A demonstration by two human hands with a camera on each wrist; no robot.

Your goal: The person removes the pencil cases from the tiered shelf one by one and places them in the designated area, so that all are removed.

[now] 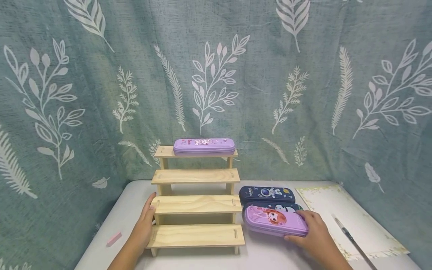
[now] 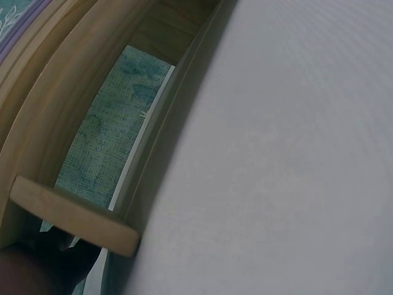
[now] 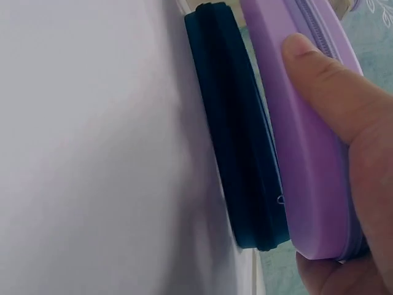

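white table (image 1: pixel 270 255) carries a four-step wooden stand (image 1: pixel 197 204) (purple case (image 1: pixel 204 145) on its top step), left hand (image 1: pixel 143 223) flat and straight-fingered against the stand's left side, right hand (image 1: pixel 312 234) gripping the pink-purple pencil case (image 1: pixel 275 220) stacked on a dark case (image 3: pixel 239 153) just right of the stand.

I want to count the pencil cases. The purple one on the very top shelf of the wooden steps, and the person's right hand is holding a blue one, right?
Not quite. The right hand holds a purple pencil case, not a blue one; the head view shows it. The blue case lies behind it on the table. A purple one does sit on the top shelf of the wooden steps.
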